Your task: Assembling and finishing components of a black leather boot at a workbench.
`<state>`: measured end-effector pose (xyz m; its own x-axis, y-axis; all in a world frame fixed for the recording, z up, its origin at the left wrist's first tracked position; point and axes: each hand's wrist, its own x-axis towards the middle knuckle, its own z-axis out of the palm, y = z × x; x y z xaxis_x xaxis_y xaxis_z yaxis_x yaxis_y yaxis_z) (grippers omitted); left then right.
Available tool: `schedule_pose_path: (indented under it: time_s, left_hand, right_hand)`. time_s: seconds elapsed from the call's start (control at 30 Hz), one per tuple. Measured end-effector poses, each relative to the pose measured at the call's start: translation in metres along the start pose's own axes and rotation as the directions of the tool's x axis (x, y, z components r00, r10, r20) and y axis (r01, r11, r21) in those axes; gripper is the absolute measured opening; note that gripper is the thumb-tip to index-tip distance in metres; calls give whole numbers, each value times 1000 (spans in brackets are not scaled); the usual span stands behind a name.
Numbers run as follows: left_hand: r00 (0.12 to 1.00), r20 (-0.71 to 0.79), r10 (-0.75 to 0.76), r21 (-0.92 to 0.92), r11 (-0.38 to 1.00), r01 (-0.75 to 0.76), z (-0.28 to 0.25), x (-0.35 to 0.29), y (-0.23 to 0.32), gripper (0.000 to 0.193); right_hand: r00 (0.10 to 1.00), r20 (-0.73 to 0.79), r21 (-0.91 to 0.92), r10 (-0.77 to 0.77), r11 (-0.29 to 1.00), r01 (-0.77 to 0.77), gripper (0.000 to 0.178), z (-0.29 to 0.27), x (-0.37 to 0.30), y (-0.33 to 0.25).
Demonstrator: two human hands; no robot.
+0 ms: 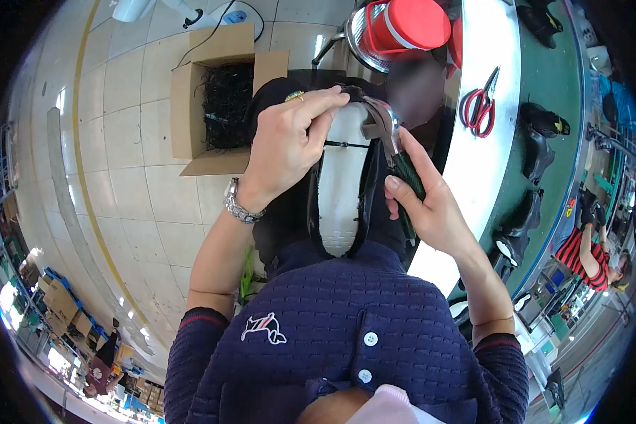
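Note:
A black shoe upper on a white last [340,180] rests sole-up in my lap, toe pointing away from me. My left hand [286,145], with a ring and a metal wristwatch, grips the toe end and pinches the black edge over the last. My right hand [431,205] holds lasting pincers [392,145] with a dark green handle; their metal head sits on the right edge of the shoe near the toe. A thin black strap crosses the white last.
An open cardboard box [219,99] of black scraps stands on the tiled floor to the left. A green conveyor [558,106] at right carries red scissors [479,106] and several black shoes. A red container [403,25] sits ahead. Another person in stripes [588,254] works at far right.

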<state>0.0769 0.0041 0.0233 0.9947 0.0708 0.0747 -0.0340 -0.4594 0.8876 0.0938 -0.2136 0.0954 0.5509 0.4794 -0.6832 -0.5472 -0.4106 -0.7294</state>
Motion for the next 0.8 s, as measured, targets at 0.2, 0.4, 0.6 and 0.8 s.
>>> schedule_pose_path:
  time_s: [0.2,0.4,0.6,0.8]
  left_hand:
    - [966,4,259,231,940,-253,8,-6,-4,31]
    - [913,93,396,472,790,-391,14,-9,-8,28]
    - [926,103,364,464,806,-368,13,-12,-6,39]
    - [914,44,404,469,799,-376,15,-10,-18,46]
  right_hand:
    - [972,-94,-487,-216,862,144,65,2,-1,6]
    - [964,-42,-811,-263,573,121,70,-6,-9,-26]
    - [711,-394,-557,-582,767,319,67,20,-8,-59]
    - [867,-89,-876,-490,453,166,63,11,9,-42]
